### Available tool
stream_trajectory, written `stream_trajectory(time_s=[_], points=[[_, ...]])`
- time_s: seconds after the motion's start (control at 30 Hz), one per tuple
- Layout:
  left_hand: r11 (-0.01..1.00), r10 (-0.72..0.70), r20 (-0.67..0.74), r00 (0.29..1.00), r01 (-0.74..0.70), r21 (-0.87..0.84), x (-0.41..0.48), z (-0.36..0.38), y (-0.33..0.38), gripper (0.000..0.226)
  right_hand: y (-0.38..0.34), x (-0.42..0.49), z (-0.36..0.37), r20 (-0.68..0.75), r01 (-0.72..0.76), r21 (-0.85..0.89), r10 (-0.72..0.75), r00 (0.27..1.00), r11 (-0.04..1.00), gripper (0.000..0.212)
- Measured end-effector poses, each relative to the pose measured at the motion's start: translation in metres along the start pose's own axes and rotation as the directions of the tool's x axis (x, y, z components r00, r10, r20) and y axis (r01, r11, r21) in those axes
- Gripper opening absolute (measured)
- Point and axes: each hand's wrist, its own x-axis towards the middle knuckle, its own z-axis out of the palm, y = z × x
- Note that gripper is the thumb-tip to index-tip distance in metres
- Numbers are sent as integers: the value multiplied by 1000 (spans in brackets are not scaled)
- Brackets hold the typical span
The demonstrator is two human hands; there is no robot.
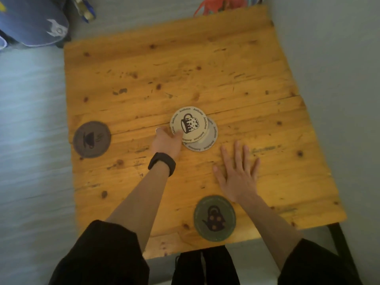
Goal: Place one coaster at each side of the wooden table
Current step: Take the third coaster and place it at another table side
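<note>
Black sleeves (98,254) nearest, then green coaster (214,218) at near worktop (226,68) edge, grey coaster (92,139) at left edge. Left hand (167,141) pinched cream coaster (189,124), tilted off pale coaster (207,138) mid-worktop. Right hand (236,173) lay flat, fingers spread, holding nothing. Risk: thin edge pinch slips, or lower coaster drags along.

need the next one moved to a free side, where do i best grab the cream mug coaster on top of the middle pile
Pinch the cream mug coaster at its near-left rim, where it overhangs the grey coaster beneath it. The left hand is already at that edge, thumb on top. It is a thin flat disc, so lifting by an overhanging edge looks easier than prying it off the table.
</note>
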Motion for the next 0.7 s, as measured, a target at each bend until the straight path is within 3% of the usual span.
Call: stream_trajectory(time_s=[0.13,0.2,0.27,0.37,0.5,0.6,0.67,0.7], points=[[993,-21,8,1000,20,117,1,8,5,63,-2,0,1,-16,-5,-21,5,1000,1000,70],[994,-50,17,999,48,97,3,7,10,62,-2,-1,0,-19,-3,-23,3,1000,1000,70],[999,-43,8,999,43,33,5,2,15,45,-2,0,-4,29,-11,-23,12,1000,1000,70],[999,39,-15,999,-39,-17,-1,-8,21,18,-4,0,-15,116,-17,-52,23,993,999,70],[973,203,-39,978,-206,-100,-32,-28,31,8,-7,4,-43,297,-22,-27,29,954,999,72],[950,301,31,953,-297,-97,-61,-40,33,10,-5,5,-77,407,-131,218,31,913,967,69],[947,308,120,944,-292,-136,-82,-46,30,14,3,-10,-99,435,-280,462,61,899,842,66],[951,293,181,939,-266,-159,-94,-48,29,14,7,-24,-108,437,-356,584,88,895,729,66]])
